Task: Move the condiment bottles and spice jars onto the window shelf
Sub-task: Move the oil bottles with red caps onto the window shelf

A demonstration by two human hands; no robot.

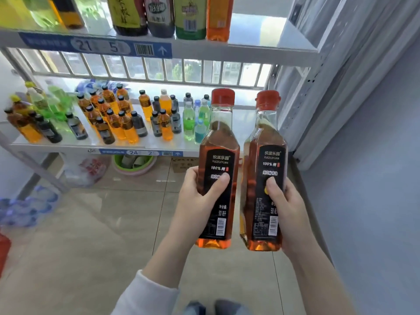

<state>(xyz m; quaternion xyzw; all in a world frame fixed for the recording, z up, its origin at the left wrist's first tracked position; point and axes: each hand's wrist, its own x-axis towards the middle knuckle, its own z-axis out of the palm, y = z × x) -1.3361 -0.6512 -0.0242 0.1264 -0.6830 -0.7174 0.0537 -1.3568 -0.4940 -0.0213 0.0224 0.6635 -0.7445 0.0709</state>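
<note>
I hold two matching oil bottles upright in front of me, each with amber liquid, a red cap and a black label. My left hand (pixel 197 196) grips the left bottle (pixel 219 142) round its lower half, thumb across the label. My right hand (pixel 287 208) grips the right bottle (pixel 264 142) the same way. Both bottles hang above the floor, just in front of the right end of the low window shelf (pixel 68 145). Several small bottles (pixel 123 123) of orange, dark, green and blue liquid stand on that shelf.
An upper shelf (pixel 250 50) carries several larger bottles (pixel 163 17). Window bars run behind the lower shelf. A grey curtain (pixel 341 64) and wall close off the right. Under the shelf sit a green basin (pixel 134 163) and plastic bags (pixel 88 169); water bottle packs (pixel 25 208) lie at the left.
</note>
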